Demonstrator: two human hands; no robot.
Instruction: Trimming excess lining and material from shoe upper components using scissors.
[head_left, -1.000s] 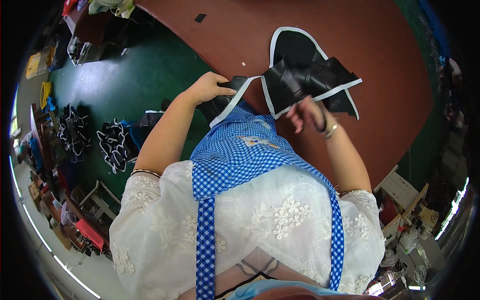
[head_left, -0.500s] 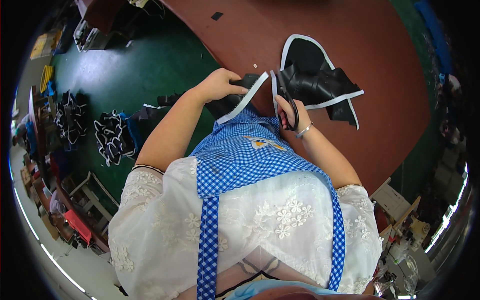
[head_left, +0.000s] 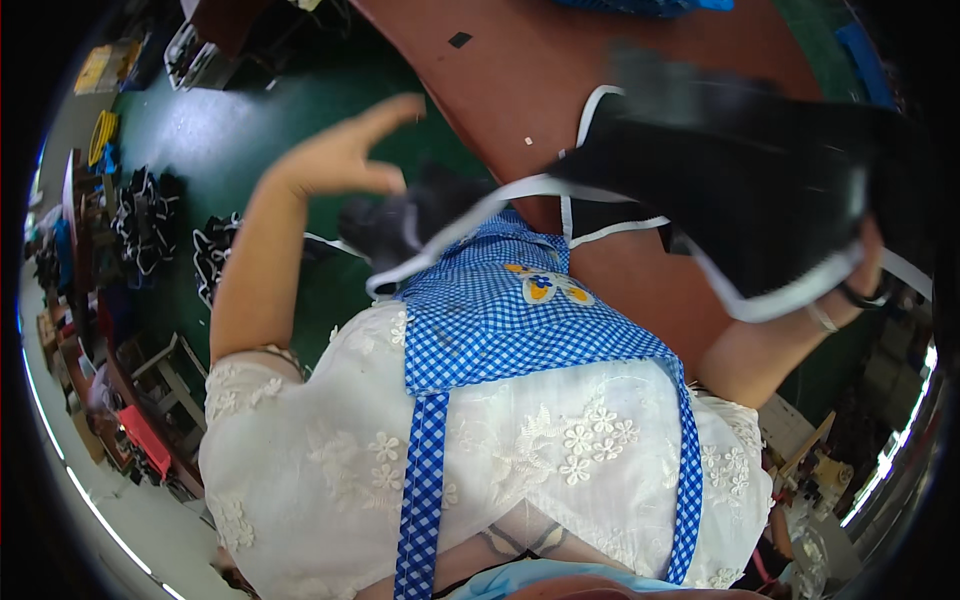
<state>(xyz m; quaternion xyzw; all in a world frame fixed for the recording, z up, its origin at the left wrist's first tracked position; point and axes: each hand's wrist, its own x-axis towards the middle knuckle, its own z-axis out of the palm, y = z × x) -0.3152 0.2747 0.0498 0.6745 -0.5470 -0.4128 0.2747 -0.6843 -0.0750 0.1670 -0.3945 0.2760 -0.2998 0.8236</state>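
My left hand (head_left: 345,155), thumb and fingers apart, is raised over the floor with nothing in it. Far out on the right, my right hand (head_left: 862,265) grips a black fabric piece with white edging (head_left: 740,190), partly smeared by motion. A black loop of the scissors (head_left: 866,299) shows at the same hand; the blades are hidden. White-edged black material (head_left: 440,215) trails left from the held piece over my lap, below my left hand. Another black piece with white edging (head_left: 600,215) lies on the table, mostly covered by the raised one.
The reddish-brown table (head_left: 490,80) curves away ahead, with a small dark scrap (head_left: 460,40) on it and a blue item (head_left: 640,6) at its far edge. Heaps of white-edged black pieces (head_left: 150,225) lie on the green floor (head_left: 250,130) at the left.
My right hand has swung far to the right, carrying black material and the scissors. My left hand has let go of the white-edged piece, moved left and opened.
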